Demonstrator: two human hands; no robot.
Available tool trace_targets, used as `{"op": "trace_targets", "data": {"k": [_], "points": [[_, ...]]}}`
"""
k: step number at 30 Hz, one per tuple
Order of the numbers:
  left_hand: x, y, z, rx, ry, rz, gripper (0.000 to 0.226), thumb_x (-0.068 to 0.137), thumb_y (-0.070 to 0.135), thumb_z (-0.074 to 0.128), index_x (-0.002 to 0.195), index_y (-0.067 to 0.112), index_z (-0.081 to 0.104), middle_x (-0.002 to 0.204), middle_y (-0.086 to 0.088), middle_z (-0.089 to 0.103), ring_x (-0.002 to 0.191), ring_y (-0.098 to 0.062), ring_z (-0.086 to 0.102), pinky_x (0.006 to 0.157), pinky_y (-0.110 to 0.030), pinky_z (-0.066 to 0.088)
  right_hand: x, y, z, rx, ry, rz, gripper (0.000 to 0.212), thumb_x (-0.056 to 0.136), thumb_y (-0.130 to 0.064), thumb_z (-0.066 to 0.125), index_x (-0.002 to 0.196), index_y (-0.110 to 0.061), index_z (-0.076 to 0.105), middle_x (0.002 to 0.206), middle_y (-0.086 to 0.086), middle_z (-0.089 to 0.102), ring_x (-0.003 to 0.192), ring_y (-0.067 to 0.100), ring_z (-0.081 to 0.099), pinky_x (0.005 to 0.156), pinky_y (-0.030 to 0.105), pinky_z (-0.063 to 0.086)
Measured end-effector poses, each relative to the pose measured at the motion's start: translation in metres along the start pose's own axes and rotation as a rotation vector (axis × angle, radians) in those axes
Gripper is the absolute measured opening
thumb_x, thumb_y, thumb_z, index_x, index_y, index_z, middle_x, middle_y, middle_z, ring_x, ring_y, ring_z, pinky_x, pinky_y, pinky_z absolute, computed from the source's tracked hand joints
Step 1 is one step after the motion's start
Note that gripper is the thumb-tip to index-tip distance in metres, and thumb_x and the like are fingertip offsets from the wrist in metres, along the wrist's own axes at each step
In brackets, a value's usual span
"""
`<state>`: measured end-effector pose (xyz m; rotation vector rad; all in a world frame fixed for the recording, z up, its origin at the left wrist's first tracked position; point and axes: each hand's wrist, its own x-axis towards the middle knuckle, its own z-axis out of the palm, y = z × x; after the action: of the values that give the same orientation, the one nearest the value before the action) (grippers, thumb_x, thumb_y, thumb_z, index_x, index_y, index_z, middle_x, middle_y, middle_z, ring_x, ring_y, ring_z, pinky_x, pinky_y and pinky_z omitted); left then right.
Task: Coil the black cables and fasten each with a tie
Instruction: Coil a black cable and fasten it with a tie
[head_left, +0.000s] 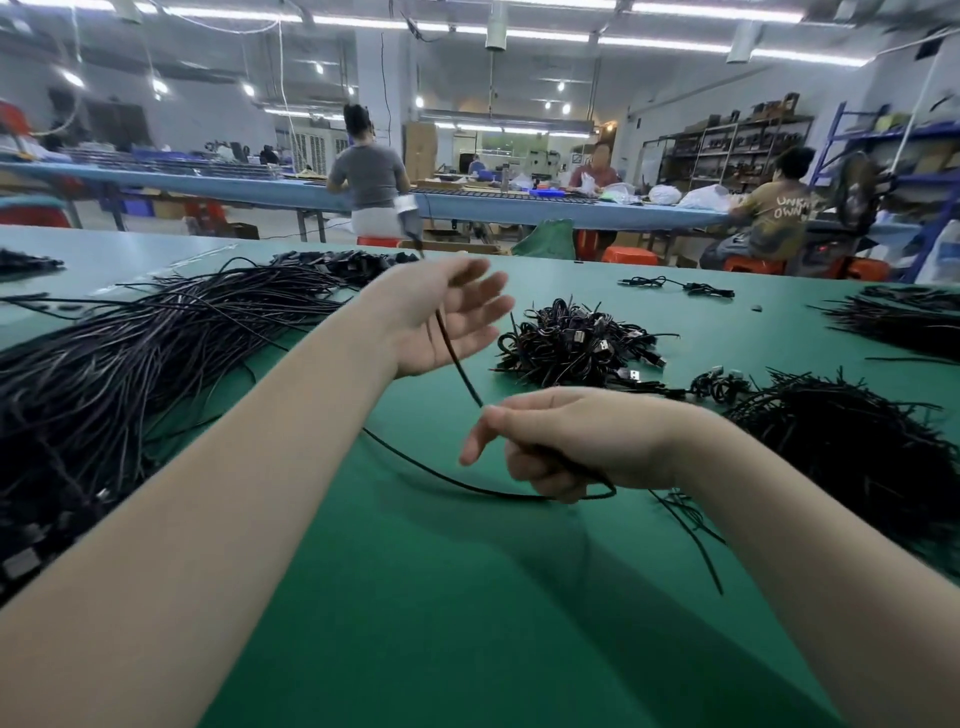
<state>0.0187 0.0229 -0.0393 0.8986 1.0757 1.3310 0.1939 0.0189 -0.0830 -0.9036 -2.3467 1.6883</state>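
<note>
Cable (460, 364) runs diagonally from right hand (571, 441), grip curled round lower bend, up-left across palm of left hand (447, 317), fingers spread loose. Tail trails left on counter (415, 597).

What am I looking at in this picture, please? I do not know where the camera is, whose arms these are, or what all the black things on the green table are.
There is one picture, taken by a camera worn on a person's head, looking forward and down. The two bare arms are that person's own.

The left hand is raised with fingers spread, and a thin black cable runs across its palm. The right hand grips the same cable lower down, where it bends into a loop.

On the green table top lie a large heap of loose long black cables on the left, a small pile of coiled black cables with metal plugs in the middle, and a bushy heap of thin black ties on the right. Other workers sit at a long blue table behind.
</note>
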Motion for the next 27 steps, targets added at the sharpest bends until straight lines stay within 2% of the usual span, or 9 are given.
{"op": "trace_targets", "data": {"k": [6, 9, 12, 16, 19, 22, 24, 26, 27], "points": [[-0.005, 0.004, -0.003, 0.076, 0.044, 0.015, 0.043, 0.101, 0.047, 0.033, 0.088, 0.018, 0.061, 0.066, 0.003, 0.069, 0.055, -0.012, 0.066, 0.052, -0.025, 0.054, 0.012, 0.011, 0.015, 0.129, -0.050, 0.031, 0.037, 0.100, -0.046, 0.039, 0.093, -0.025, 0.069, 0.061, -0.006, 0.027, 0.049, 0.012, 0.022, 0.048, 0.023, 0.019], [-0.005, 0.002, 0.000, 0.333, 0.187, 0.092, 0.049, 0.098, 0.050, 0.029, 0.087, 0.013, 0.060, 0.056, 0.001, 0.068, 0.047, -0.014, 0.064, 0.045, -0.023, 0.051, 0.014, 0.014, 0.015, 0.220, 0.002, 0.020, 0.035, 0.099, -0.047, 0.042, 0.091, -0.026, 0.070, 0.062, -0.005, 0.024, 0.048, 0.011, 0.017, 0.045, 0.021, 0.017], [-0.005, 0.002, -0.001, 0.600, 0.271, 0.132, 0.049, 0.097, 0.043, 0.025, 0.087, 0.008, 0.058, 0.050, -0.002, 0.066, 0.044, -0.017, 0.064, 0.050, -0.024, 0.051, 0.016, 0.019, 0.018, 0.284, 0.087, -0.026, 0.028, 0.098, -0.043, 0.047, 0.086, -0.025, 0.064, 0.063, -0.004, 0.024, 0.047, 0.010, 0.017, 0.045, 0.021, 0.015], [-0.007, 0.009, -0.006, 0.701, 0.260, 0.084, 0.046, 0.097, 0.033, 0.024, 0.085, 0.006, 0.059, 0.050, -0.005, 0.066, 0.044, -0.017, 0.065, 0.047, -0.021, 0.052, 0.019, 0.023, 0.021, 0.286, 0.091, -0.046, 0.026, 0.097, -0.043, 0.049, 0.082, -0.028, 0.064, 0.061, -0.006, 0.028, 0.046, 0.010, 0.020, 0.044, 0.019, 0.018], [-0.012, 0.021, -0.010, 0.526, 0.015, 0.057, 0.058, 0.102, 0.045, 0.027, 0.090, 0.007, 0.068, 0.066, -0.007, 0.072, 0.059, -0.018, 0.071, 0.054, -0.027, 0.057, 0.021, 0.026, 0.023, 0.279, 0.057, -0.045, 0.029, 0.098, -0.043, 0.048, 0.083, -0.027, 0.066, 0.060, -0.005, 0.035, 0.044, 0.011, 0.031, 0.044, 0.020, 0.025], [-0.020, 0.028, -0.010, 0.065, -0.408, 0.057, 0.066, 0.101, 0.051, 0.026, 0.082, 0.012, 0.076, 0.073, -0.002, 0.068, 0.064, -0.014, 0.067, 0.068, -0.032, 0.058, 0.020, 0.026, 0.024, 0.248, 0.026, -0.034, 0.033, 0.097, -0.042, 0.048, 0.081, -0.021, 0.067, 0.056, -0.003, 0.046, 0.045, 0.013, 0.045, 0.044, 0.021, 0.038], [-0.026, 0.031, -0.011, -0.151, -0.725, -0.063, 0.065, 0.100, 0.050, 0.025, 0.083, 0.010, 0.073, 0.071, -0.001, 0.066, 0.062, -0.014, 0.065, 0.068, -0.032, 0.057, 0.017, 0.022, 0.017, 0.159, 0.165, -0.025, 0.037, 0.094, -0.046, 0.052, 0.071, -0.019, 0.062, 0.053, -0.004, 0.045, 0.041, 0.012, 0.043, 0.041, 0.019, 0.037], [-0.030, 0.030, -0.013, -0.113, -0.995, -0.196, 0.062, 0.099, 0.047, 0.030, 0.093, 0.001, 0.071, 0.076, -0.011, 0.070, 0.067, -0.023, 0.069, 0.068, -0.034, 0.057, 0.008, 0.013, 0.000, 0.063, 0.377, -0.061, 0.039, 0.089, -0.048, 0.058, 0.064, -0.018, 0.053, 0.050, -0.007, 0.042, 0.039, 0.010, 0.038, 0.039, 0.019, 0.033], [-0.030, 0.028, -0.013, 0.073, -1.036, -0.212, 0.063, 0.098, 0.049, 0.031, 0.099, 0.000, 0.071, 0.079, -0.014, 0.072, 0.070, -0.025, 0.071, 0.068, -0.033, 0.057, 0.002, 0.007, -0.010, 0.053, 0.454, -0.088, 0.038, 0.088, -0.047, 0.060, 0.064, -0.018, 0.051, 0.050, -0.008, 0.040, 0.039, 0.009, 0.035, 0.040, 0.019, 0.031]]}}
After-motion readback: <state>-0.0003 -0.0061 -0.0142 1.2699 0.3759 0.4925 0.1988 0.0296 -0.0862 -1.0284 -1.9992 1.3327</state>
